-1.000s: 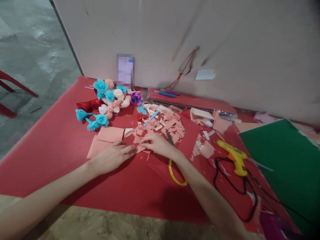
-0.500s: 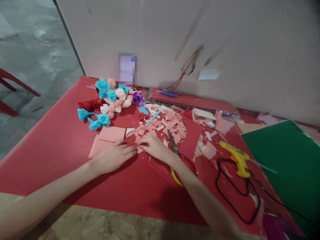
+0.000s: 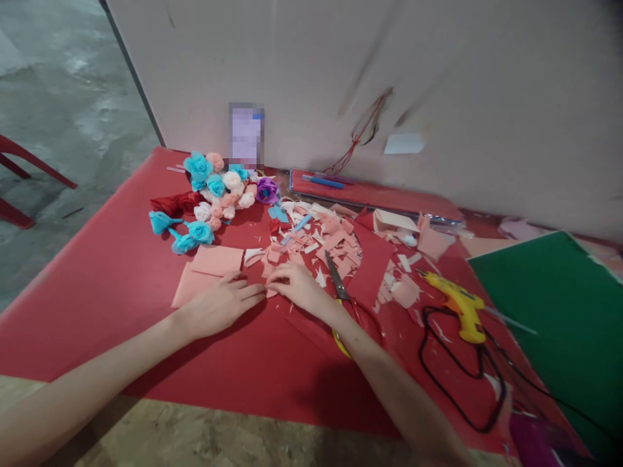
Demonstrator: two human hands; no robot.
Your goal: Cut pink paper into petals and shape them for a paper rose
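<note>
My left hand point(image 3: 220, 305) lies flat on the red table point(image 3: 97, 285), its fingertips at the edge of two pink paper sheets point(image 3: 207, 269). My right hand point(image 3: 298, 285) rests palm down just right of it, fingers pinching a small pink paper scrap point(image 3: 270, 291) between the two hands. Scissors point(image 3: 341, 288) with a yellow and red handle lie right beside my right wrist. A heap of pink paper cuttings point(image 3: 321, 243) spreads behind my right hand.
A cluster of paper roses point(image 3: 214, 194) in blue, pink, white, red and purple sits at the back left. A yellow glue gun point(image 3: 460, 308) with a black cord lies at right, beside a green sheet point(image 3: 559, 311). A wall stands behind the table.
My right hand drew slightly back toward the left, uncovering the scissors' blades. The left hand stayed put on the pink sheets.
</note>
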